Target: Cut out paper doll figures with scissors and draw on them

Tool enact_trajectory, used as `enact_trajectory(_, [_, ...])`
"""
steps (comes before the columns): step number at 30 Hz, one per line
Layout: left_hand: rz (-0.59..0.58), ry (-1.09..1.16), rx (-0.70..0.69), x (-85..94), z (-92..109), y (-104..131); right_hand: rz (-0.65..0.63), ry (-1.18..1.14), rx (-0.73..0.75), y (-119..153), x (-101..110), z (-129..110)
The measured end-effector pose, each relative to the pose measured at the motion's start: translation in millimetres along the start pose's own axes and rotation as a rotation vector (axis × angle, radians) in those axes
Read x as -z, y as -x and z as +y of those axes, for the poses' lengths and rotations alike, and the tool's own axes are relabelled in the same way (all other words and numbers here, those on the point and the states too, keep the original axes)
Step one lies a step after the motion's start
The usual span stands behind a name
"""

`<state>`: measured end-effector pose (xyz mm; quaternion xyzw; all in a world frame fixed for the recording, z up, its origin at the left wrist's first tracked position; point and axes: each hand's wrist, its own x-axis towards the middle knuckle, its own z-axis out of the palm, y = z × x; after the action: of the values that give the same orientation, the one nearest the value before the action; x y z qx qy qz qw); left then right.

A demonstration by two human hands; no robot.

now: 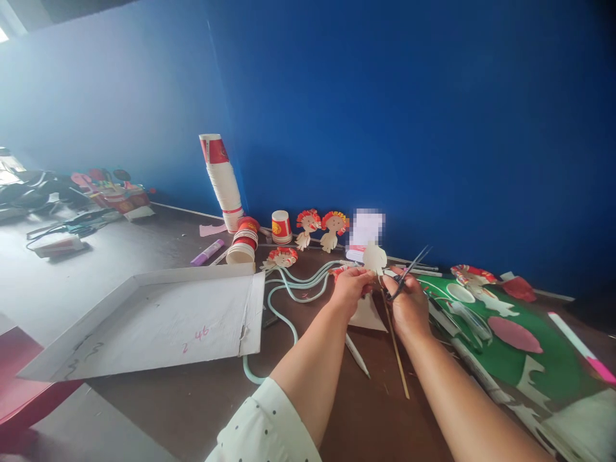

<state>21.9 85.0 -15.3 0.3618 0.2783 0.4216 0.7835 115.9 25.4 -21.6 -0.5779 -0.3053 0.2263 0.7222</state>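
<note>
My left hand (353, 287) pinches a small cream paper cutout (375, 258) by its lower edge; the cutout has a rounded top. Held in my right hand (410, 305) is a pair of scissors (398, 287) with dark handles, its blades pointing up and to the right, away from the paper. The right fingers are close beside the cutout, and whether they touch it I cannot tell. A thin wooden stick (398, 356) slants down below the hands. Under them lie a white paper piece (368, 314) and a white pen (357, 355).
Paper-cup stacks (224, 186) and paper figures with red fringes (333, 231) stand along the blue wall (409, 128). A white box lid (158, 327) lies left, near pale cables (276, 301). On the right, a green mat (553, 346) carries paper scraps, including a pink oval (514, 334).
</note>
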Motion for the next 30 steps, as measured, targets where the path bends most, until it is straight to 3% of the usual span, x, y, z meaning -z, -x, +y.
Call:
enact_trajectory(13, [-0.004,-0.026,0.000,0.4,1.7,1.4,0.005,0.000,0.013,0.5,-2.4,2.5])
enact_trajectory(21, [0.047,-0.041,-0.016,1.5,0.6,-1.8,0.042,0.215,-0.008,-4.4,6.1,-9.9])
enact_trajectory(27, [0.043,-0.074,-0.036,0.5,-0.5,-1.8,0.025,0.459,-0.054,-11.0,31.8,-41.0])
enact_trajectory(30, [0.052,-0.085,-0.052,0.4,-1.0,-1.1,-0.100,0.788,-0.070,-13.9,58.1,-53.4])
